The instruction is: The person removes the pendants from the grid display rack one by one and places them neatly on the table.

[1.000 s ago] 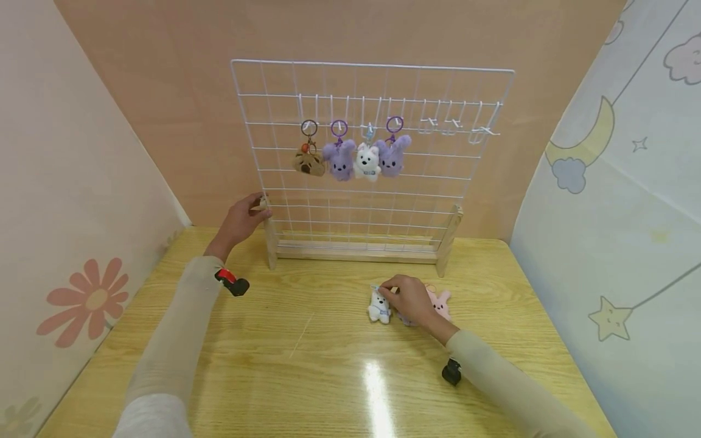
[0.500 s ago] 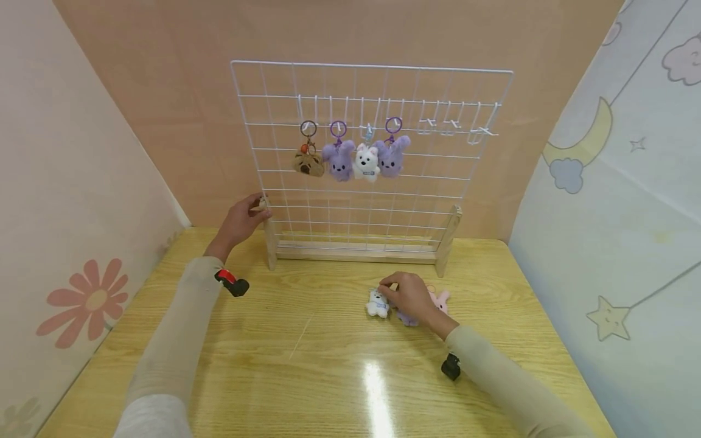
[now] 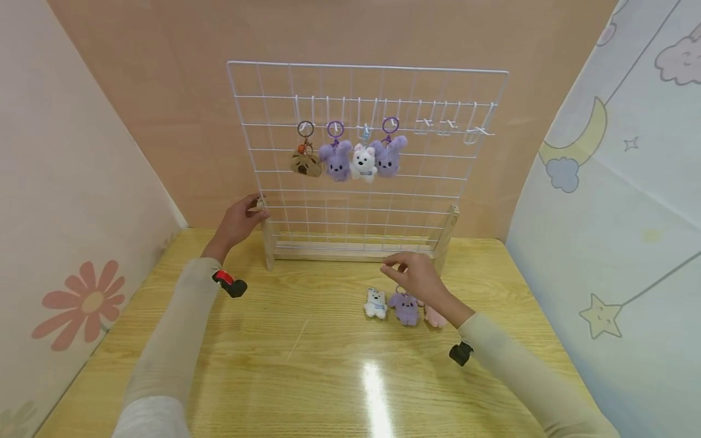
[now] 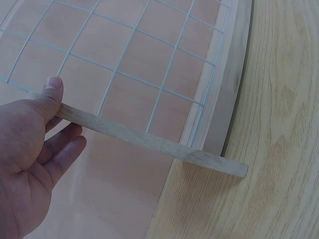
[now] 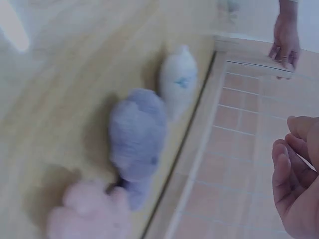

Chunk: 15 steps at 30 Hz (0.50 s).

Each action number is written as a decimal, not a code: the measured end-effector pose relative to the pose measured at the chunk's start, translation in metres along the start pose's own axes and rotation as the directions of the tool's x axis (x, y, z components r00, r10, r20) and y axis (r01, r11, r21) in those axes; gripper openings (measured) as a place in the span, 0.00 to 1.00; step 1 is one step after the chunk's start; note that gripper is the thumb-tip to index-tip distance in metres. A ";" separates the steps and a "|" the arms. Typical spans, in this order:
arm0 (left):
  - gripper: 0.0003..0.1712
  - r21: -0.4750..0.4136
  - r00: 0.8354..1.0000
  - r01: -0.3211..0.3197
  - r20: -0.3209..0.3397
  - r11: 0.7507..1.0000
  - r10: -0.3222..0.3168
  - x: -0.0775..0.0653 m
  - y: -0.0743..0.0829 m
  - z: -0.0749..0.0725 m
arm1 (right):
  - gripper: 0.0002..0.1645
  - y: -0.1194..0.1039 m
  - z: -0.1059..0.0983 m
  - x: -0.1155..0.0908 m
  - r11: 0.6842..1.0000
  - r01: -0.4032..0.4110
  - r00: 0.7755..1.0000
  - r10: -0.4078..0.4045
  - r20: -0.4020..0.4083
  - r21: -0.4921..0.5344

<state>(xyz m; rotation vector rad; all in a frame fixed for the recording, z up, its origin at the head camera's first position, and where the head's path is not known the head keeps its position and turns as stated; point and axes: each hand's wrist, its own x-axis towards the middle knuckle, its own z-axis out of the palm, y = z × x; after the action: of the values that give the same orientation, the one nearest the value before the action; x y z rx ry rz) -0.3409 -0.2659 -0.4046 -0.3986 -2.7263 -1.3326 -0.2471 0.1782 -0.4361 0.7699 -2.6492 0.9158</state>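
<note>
**Left hand grips the rack's post, right hand hangs above plush keychains**

From where I stand, the person's left arm reaches far forward, and the left hand [image 4: 30,154] pinches the wooden side post [image 4: 149,141] of the white wire grid rack [image 3: 350,208], thumb on one face, fingers curled behind. The right arm slants inward; the right hand [image 3: 420,281] is raised, fingers loosely bent, thumb and fingertips narrowly apart, holding nothing visible. Near it on the wooden table [image 3: 263,365] lie a white bear keychain [image 3: 375,306], a purple plush keychain [image 3: 407,311] and a pink plush keychain [image 3: 435,317], partly covered by that hand.
</note>
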 end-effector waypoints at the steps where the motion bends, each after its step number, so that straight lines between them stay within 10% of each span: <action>1: 0.38 0.002 1.000 -0.002 -0.001 1.000 0.002 0.000 0.000 0.000 | 0.11 -0.003 -0.004 0.002 1.000 0.013 1.000 -0.013 -0.014 0.002; 15: 0.36 -0.004 1.000 -0.003 -0.002 1.000 0.003 0.001 -0.001 0.000 | 0.14 -0.040 -0.063 0.039 0.993 0.115 0.970 -0.114 -0.214 -0.008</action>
<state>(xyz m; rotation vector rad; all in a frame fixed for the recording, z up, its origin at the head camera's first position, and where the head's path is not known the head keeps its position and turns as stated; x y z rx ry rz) -0.3426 -0.2661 -0.4047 -0.4018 -2.7207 -1.3365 -0.2546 0.1757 -0.3519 0.7695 -2.3910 0.9189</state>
